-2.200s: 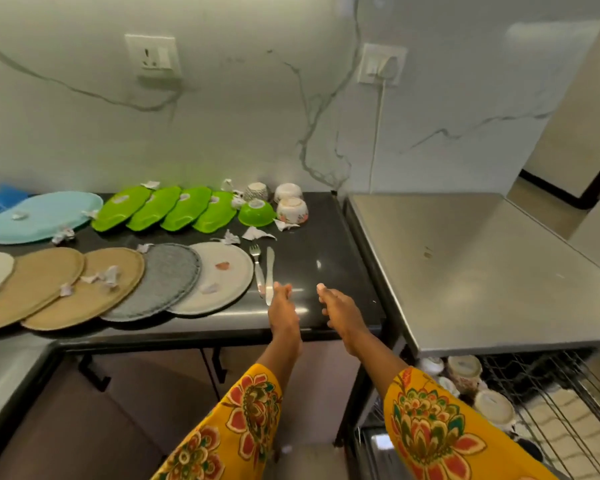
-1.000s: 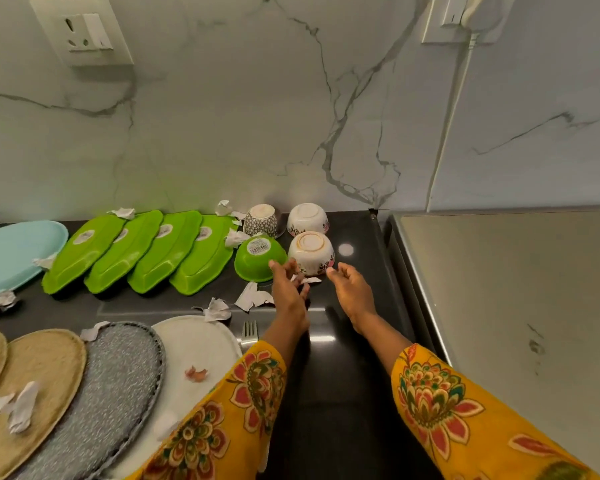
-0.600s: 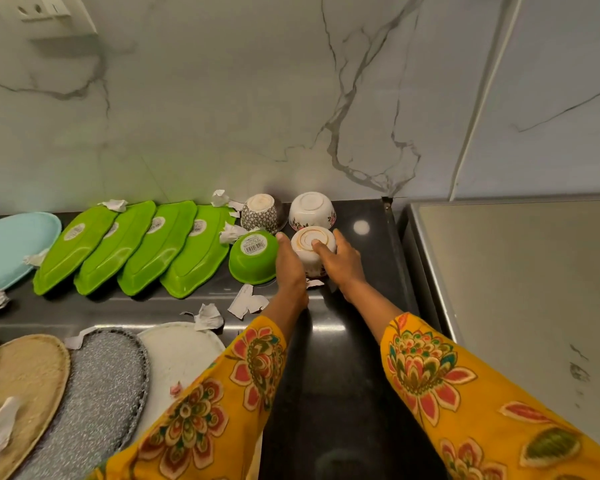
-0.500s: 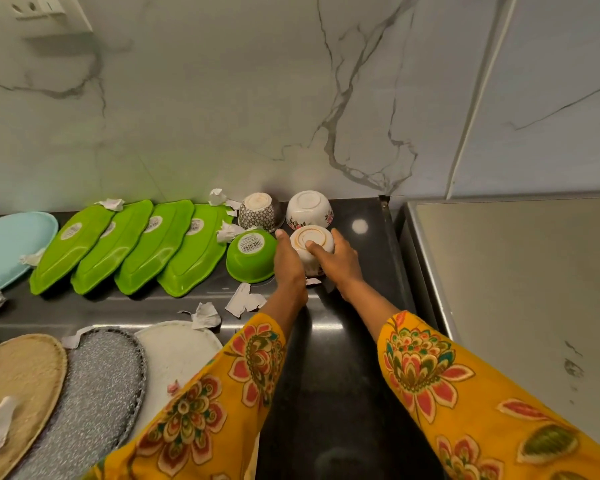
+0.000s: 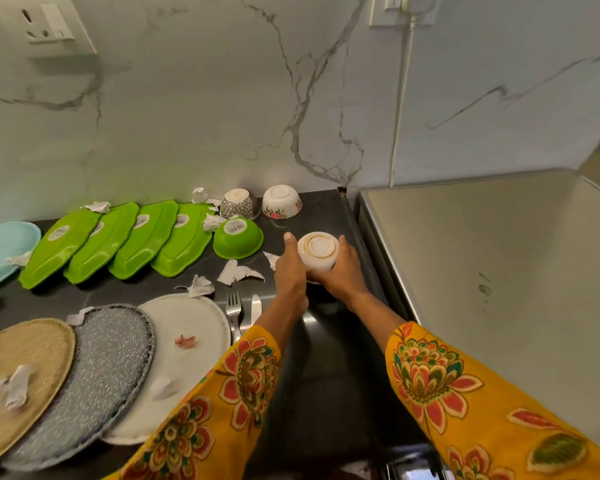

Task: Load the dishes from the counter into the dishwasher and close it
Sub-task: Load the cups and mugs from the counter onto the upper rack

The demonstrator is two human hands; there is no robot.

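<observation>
Upside-down white bowl [image 5: 317, 251] sat clasped btwn left hand [image 5: 290, 271] & right hand [image 5: 343, 270], both grips closed on its sides, above bench [image 5: 326, 375].

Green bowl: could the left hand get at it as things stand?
Probably not right away. The green bowl sits close beside the left hand with nothing between them, but that hand, together with the right hand, is occupied holding the white bowl.

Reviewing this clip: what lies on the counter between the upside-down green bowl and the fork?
In the head view, torn white paper scraps lie on the dark counter between the green bowl and the fork; nothing else sits there.
</observation>
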